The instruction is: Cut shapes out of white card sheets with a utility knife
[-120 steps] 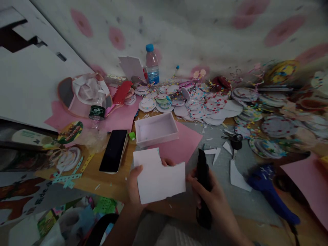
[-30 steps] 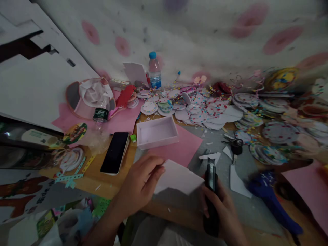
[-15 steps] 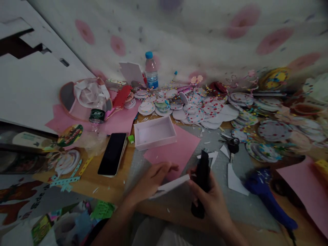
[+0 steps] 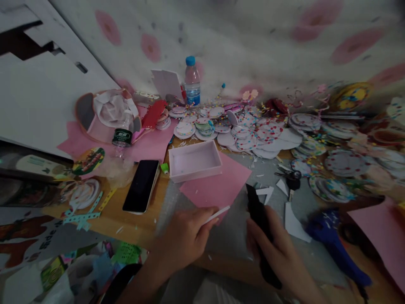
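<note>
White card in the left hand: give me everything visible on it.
The white card shows nearly edge-on, as a thin pale strip slanting up to the right. It looks like stiff paper or thin foam board. The left hand pinches its near end; the far end hangs over the pink sheet. Its face is hidden.

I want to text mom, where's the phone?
The phone lies face up on the wooden table, left of the white box and beyond the left hand.
</note>
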